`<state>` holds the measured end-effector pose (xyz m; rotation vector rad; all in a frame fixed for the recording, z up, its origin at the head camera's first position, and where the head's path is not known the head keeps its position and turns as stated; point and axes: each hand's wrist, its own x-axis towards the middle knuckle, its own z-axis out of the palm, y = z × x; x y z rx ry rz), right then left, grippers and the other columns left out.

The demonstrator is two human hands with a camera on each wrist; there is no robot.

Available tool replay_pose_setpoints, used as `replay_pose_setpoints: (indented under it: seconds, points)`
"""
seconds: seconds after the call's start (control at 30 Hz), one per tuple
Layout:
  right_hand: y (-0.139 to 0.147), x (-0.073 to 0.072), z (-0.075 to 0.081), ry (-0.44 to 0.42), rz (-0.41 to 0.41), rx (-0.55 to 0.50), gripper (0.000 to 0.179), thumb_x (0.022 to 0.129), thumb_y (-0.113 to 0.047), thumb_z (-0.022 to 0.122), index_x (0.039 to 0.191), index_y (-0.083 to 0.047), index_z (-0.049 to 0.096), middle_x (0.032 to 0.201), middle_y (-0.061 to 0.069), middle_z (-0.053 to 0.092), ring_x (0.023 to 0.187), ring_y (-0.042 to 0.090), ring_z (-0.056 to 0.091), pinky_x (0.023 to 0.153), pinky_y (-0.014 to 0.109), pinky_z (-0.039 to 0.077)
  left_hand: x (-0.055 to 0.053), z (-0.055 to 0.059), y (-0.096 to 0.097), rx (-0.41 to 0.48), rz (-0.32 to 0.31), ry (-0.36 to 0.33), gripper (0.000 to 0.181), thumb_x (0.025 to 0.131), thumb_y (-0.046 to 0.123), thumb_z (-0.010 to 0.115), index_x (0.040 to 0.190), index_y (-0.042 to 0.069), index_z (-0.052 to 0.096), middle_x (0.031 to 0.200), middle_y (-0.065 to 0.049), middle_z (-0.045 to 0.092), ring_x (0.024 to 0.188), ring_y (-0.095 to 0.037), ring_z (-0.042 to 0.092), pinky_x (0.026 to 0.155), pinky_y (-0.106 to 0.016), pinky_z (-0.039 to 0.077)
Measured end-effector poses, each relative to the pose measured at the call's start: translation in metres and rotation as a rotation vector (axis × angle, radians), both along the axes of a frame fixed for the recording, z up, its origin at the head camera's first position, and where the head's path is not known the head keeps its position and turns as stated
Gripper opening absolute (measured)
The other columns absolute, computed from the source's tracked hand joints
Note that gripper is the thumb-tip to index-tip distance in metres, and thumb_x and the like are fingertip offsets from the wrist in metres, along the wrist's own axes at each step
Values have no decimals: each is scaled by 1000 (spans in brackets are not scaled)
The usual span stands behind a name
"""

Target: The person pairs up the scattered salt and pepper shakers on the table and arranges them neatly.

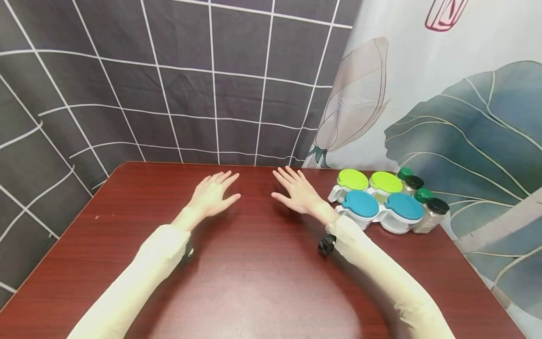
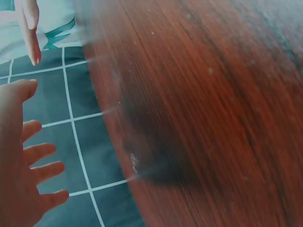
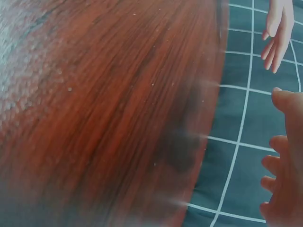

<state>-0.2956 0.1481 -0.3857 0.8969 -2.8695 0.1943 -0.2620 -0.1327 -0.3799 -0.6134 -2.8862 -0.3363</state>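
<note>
Both hands reach forward over the far part of a reddish-brown wooden table [image 1: 254,263]. The left hand [image 1: 212,194] has its fingers spread and holds nothing. To its right, the right hand [image 1: 299,192] is likewise extended with fingers spread and nothing in it. A gap of bare wood lies between the two thumbs. In the left wrist view the left hand [image 2: 23,156] shows its parted fingers, with the other hand's fingers at the top left. The right wrist view has the right hand [image 3: 286,161] at its right edge. Nearest to the right hand stand lidded seasoning jars.
Two green-lidded jars [image 1: 353,180] stand behind two blue-lidded jars [image 1: 360,204], all white with handles. Several shaker bottles [image 1: 432,214] with green or black caps line their right side. A dark grid-patterned cloth [image 1: 190,89] and a leaf-printed curtain [image 1: 461,141] hang behind the table.
</note>
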Motion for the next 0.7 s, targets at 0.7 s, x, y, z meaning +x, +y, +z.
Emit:
replay_pose_setpoints:
  seconds: [0.7]
  points:
    - [9, 15, 13, 108, 47, -96, 59, 96, -43, 51, 146, -12, 41, 151, 11, 42, 144, 30, 30, 118, 48, 22, 15, 4, 16, 135, 34, 54, 53, 92, 44, 55, 135, 15, 54, 135, -10, 58, 125, -30, 53, 94, -49, 49]
